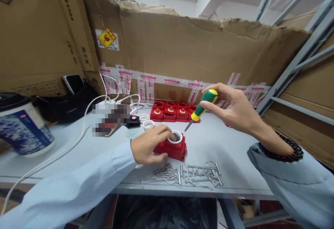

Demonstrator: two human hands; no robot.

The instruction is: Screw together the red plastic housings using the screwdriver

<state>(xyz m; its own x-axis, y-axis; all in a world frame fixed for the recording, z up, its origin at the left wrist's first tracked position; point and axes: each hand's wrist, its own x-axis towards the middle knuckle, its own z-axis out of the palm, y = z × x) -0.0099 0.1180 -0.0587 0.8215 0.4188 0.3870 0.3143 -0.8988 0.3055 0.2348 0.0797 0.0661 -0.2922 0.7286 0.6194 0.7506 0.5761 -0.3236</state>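
Observation:
My left hand [148, 145] grips a red plastic housing [173, 149] on the grey table [224, 145], fingers closed around its left side and top. A white ring [175, 136] sits in the housing's round opening. My right hand [232, 109] holds a green and yellow screwdriver [203, 106] by the handle, raised above the table to the right of the housing, its tip pointing down and left. A pile of metal screws and wire clips [186, 175] lies just in front of the housing.
A row of red housings [173, 110] stands at the back by the cardboard wall [198, 51]. Two loose white rings [146, 121] lie near them. A blue and white tub [22, 126], a dark bag with a phone [71, 83] and white cables [86, 117] sit at left.

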